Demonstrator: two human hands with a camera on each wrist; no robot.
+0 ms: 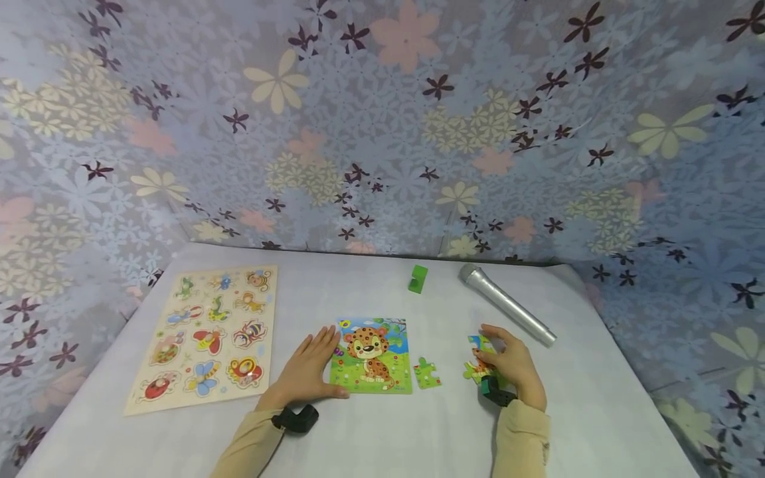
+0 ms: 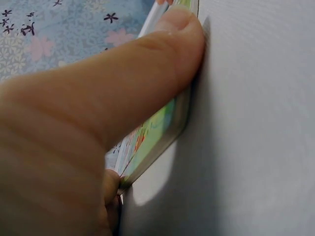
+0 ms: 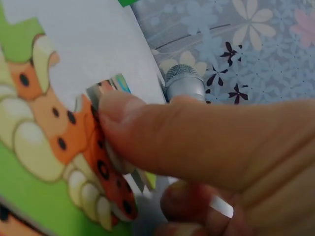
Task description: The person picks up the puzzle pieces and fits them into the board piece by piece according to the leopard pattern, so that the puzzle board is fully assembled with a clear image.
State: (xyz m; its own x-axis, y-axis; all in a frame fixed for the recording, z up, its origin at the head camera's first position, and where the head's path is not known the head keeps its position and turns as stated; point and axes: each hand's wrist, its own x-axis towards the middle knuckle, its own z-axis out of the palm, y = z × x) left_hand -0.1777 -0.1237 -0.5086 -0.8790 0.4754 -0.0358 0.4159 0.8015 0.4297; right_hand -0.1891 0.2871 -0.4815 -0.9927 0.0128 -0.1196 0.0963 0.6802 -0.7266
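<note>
My left hand [image 1: 306, 372] lies at the left side of a square leopard picture puzzle [image 1: 370, 358], its fingers straight along the edge and its thumb over the lower left corner. In the left wrist view the thumb [image 2: 152, 64] covers much of the puzzle's edge. My right hand [image 1: 514, 362] pinches a jigsaw piece [image 1: 481, 345] with an orange spotted print, above the table to the right. In the right wrist view the thumb [image 3: 133, 128] presses on a piece, with a larger printed part beside it. A loose green jigsaw piece [image 1: 427, 374] lies between the puzzle and my right hand.
A wooden board with insect pictures [image 1: 206, 332] lies at the left. Behind my right hand a silver microphone [image 1: 508, 302] lies slantwise. A small green piece [image 1: 418, 279] is near the back edge. Flowered cloth [image 1: 382, 133] hangs behind the white table [image 1: 370, 438].
</note>
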